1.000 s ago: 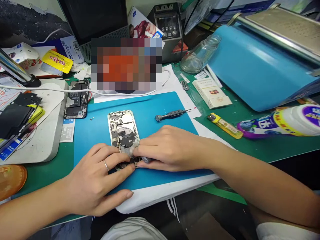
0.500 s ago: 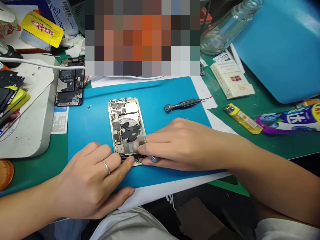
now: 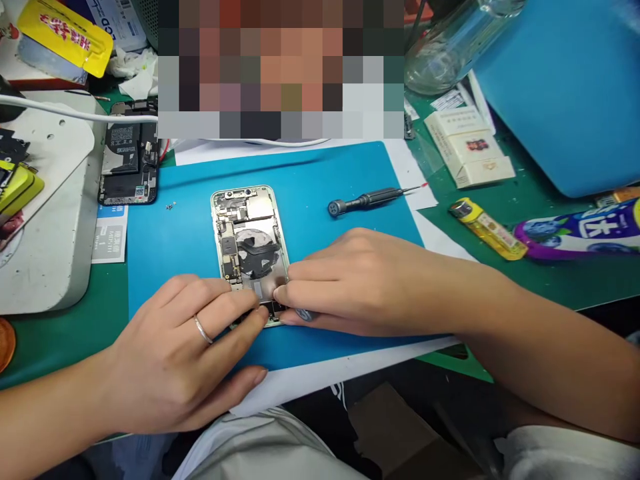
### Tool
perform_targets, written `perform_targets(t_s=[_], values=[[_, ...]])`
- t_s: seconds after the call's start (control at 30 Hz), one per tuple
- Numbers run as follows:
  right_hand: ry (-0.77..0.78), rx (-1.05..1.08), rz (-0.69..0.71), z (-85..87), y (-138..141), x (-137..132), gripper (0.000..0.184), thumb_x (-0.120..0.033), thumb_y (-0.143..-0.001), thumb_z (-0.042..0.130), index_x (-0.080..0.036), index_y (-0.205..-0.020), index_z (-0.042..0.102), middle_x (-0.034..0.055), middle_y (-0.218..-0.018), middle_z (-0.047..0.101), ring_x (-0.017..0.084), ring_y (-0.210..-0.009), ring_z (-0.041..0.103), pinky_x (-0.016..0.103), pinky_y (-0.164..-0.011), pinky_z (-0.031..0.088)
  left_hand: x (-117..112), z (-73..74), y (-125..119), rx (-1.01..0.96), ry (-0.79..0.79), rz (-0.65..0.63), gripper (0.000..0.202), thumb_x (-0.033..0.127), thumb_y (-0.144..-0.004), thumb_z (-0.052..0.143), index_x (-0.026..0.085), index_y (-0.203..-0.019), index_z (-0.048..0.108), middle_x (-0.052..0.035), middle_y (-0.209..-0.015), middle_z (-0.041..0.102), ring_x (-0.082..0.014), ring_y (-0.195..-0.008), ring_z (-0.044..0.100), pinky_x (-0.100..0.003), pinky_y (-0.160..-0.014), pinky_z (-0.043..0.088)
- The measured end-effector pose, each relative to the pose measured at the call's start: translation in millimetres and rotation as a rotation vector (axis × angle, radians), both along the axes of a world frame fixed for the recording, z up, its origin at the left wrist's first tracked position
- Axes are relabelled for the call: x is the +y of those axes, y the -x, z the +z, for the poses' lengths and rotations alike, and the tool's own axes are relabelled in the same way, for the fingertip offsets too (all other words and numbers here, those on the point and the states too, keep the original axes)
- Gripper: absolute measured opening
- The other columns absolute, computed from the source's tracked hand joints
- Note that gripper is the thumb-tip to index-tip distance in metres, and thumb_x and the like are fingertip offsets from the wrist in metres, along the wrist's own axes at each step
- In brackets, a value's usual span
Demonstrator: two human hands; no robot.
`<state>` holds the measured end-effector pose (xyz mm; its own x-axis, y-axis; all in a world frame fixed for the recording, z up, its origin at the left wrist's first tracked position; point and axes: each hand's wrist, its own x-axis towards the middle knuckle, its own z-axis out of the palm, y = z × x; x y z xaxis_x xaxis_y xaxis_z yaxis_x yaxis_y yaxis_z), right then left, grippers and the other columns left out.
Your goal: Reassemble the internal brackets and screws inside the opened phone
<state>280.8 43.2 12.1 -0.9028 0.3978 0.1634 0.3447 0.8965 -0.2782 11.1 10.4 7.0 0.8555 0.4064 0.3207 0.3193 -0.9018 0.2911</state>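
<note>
An opened phone [image 3: 257, 257] lies on a blue mat, its circuit boards and bare inner housing exposed. Across its lower left end rests my left hand [image 3: 193, 340], a ring on one finger. Its index fingertip touches the bottom part of the phone, and the thumb is spread away over the mat's front edge. My right hand [image 3: 345, 287] is closed at the lower right edge of the phone. From between its fingers pokes the round grey end of a screwdriver [image 3: 306, 315]; the tip is hidden.
Another screwdriver [image 3: 370, 201] lies on the mat [image 3: 320, 353], with tiny screws [image 3: 171, 207] at its left. A second opened phone [image 3: 129, 153] sits beyond them. A lighter [image 3: 487, 229], a cigarette box [image 3: 470, 148] and a glass jar [image 3: 450, 53] stand at the right.
The view has shifted slightly. My left hand's middle finger has stretched further across the bottom of the phone, towards my right hand. The right hand stays at the lower right edge.
</note>
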Motion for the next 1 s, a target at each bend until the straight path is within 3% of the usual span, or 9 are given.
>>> perform_targets(t_s=[0.23,0.47,0.77,0.87,1.0], values=[[0.018,-0.017,-0.002,0.3,-4.2,1.2,0.027,-0.031,-0.109,0.047,-0.017,-0.099,0.067,-0.0002,-0.082,0.067,0.012,-0.065,0.053,0.03,-0.054,0.026,0.9,0.8,-0.4,0.033,0.006,0.028,0.04,0.028,-0.101,0.06,0.007,-0.134,0.06,-0.0142,-0.134,0.068,-0.031,-0.119,0.062,-0.044,-0.093,0.047],[-0.008,-0.017,-0.002,3.9,-4.0,-6.5,0.028,-0.035,-0.108,0.05,-0.015,-0.102,0.069,0.0018,-0.088,0.065,0.012,-0.066,0.051,0.03,-0.053,0.026,0.3,-0.1,0.2,0.004,0.019,0.044,0.048,0.027,-0.101,0.06,0.003,-0.142,0.052,-0.0133,-0.126,0.072,-0.0313,-0.129,0.058,-0.042,-0.1,0.047],[-0.04,0.014,-0.038,6.1,-5.6,-6.1,0.018,-0.024,-0.104,0.054,-0.017,-0.105,0.071,0.0002,-0.082,0.065,0.012,-0.063,0.051,0.029,-0.053,0.029,2.4,-5.0,-4.7,-0.076,0.014,0.017,0.043,0.007,-0.096,0.061,0.009,-0.139,0.057,-0.0063,-0.121,0.075,-0.0235,-0.115,0.065,-0.038,-0.093,0.049],[-0.057,0.001,-0.028,6.1,-5.7,-5.2,0.02,-0.02,-0.104,0.051,-0.016,-0.102,0.071,0.0011,-0.081,0.065,0.012,-0.062,0.05,0.029,-0.051,0.028,3.8,-4.0,-5.1,-0.095,0.0,-0.009,0.035,0.008,-0.098,0.061,0.01,-0.133,0.06,-0.0047,-0.12,0.076,-0.022,-0.115,0.065,-0.037,-0.093,0.049],[0.033,-0.003,-0.008,7.4,-7.5,-3.7,0.025,-0.017,-0.105,0.047,-0.017,-0.099,0.071,0.0015,-0.088,0.068,0.011,-0.064,0.055,0.027,-0.052,0.031,3.9,-1.6,-4.7,-0.094,0.006,-0.004,0.035,0.008,-0.097,0.062,0.01,-0.131,0.061,-0.006,-0.119,0.075,-0.0224,-0.113,0.066,-0.038,-0.093,0.049]])
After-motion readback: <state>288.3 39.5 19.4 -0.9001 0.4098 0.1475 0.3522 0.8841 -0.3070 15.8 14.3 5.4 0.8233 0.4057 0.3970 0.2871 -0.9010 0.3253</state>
